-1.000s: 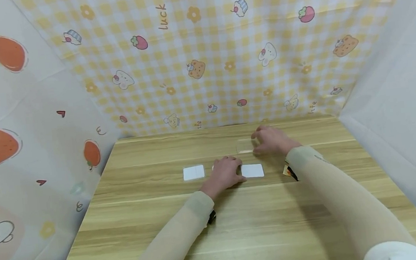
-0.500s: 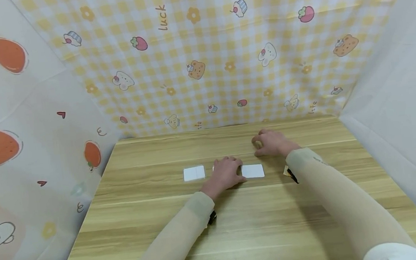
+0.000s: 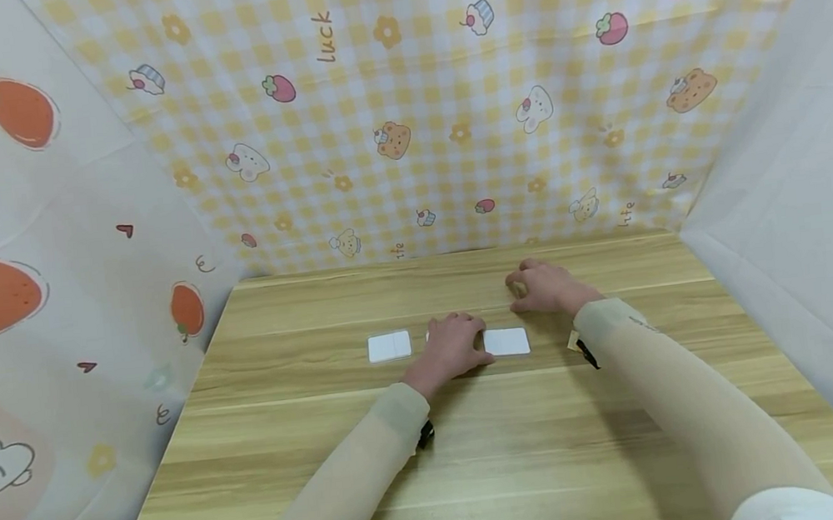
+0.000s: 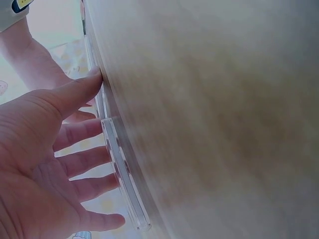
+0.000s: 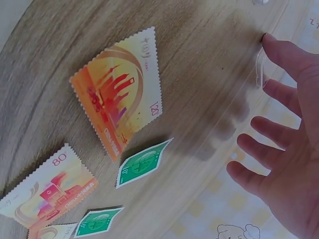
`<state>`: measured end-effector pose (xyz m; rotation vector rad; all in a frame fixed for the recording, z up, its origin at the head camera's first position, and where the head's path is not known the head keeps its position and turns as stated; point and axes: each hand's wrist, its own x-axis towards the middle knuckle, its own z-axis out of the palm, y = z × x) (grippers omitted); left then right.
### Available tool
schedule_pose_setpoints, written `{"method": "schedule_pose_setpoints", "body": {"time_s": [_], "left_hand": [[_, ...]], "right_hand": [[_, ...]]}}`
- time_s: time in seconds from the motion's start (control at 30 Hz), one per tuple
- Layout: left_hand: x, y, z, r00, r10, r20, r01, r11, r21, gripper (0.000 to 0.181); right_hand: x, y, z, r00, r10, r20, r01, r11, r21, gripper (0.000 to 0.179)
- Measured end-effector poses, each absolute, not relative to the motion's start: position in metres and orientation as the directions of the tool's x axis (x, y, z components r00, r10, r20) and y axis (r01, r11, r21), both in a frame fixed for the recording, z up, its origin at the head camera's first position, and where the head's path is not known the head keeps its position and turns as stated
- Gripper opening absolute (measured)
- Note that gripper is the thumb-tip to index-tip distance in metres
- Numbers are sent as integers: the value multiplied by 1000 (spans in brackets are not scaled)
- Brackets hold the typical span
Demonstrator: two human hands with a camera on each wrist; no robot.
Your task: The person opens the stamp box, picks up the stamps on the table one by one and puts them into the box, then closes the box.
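Note:
My left hand (image 3: 449,347) lies low over the table, thumb and index finger at the left end of a white card (image 3: 506,342). In the left wrist view its fingers are spread and fairly straight, at the far side of a clear plastic case (image 4: 124,174) with a white insert. In the head view the hand mostly hides this case. Farther back, my right hand (image 3: 545,288) pinches the edge of a thin clear plastic piece (image 5: 259,72) between thumb and index finger. Its other fingers are spread apart above the table.
Another white card in a clear case (image 3: 390,346) lies left of my left hand. Under my right forearm lie several stamps, among them an orange one (image 5: 122,94), another orange one (image 5: 52,186) and a green one (image 5: 143,163). A checked cloth (image 3: 452,164) hangs behind the table.
My right hand has come slightly nearer and its fingers have shifted. The clear piece's outline, visible earlier in the head view, no longer shows clearly there. My left hand stays put.

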<state>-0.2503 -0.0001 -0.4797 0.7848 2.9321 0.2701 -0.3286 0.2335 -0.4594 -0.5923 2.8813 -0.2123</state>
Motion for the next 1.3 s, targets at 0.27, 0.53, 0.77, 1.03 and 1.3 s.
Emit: {"method": "schedule_pose_setpoints", "body": {"time_s": [0.27, 0.53, 0.77, 1.03, 1.3], "left_hand": [[-251, 0, -482, -868, 496, -35, 482, 856, 188, 59], [-250, 1, -481, -871, 490, -37, 476, 860, 183, 60], [-250, 2, -483, -871, 490, -16, 482, 861, 163, 59], [-250, -3, -478, -868, 496, -22, 483, 854, 192, 62], [-249, -11, -465, -863, 503, -53, 476, 842, 254, 73]], "right_hand": [[-325, 233, -459, -907, -388, -161, -362, 917, -168, 61], [-325, 232, -457, -906, -390, -166, -366, 917, -161, 62], [-324, 232, -456, -904, -392, -169, -372, 918, -138, 68], [-324, 230, -454, -902, -413, -125, -396, 907, -140, 79], [-324, 233, -450, -898, -431, -91, -417, 899, -135, 80]]}}
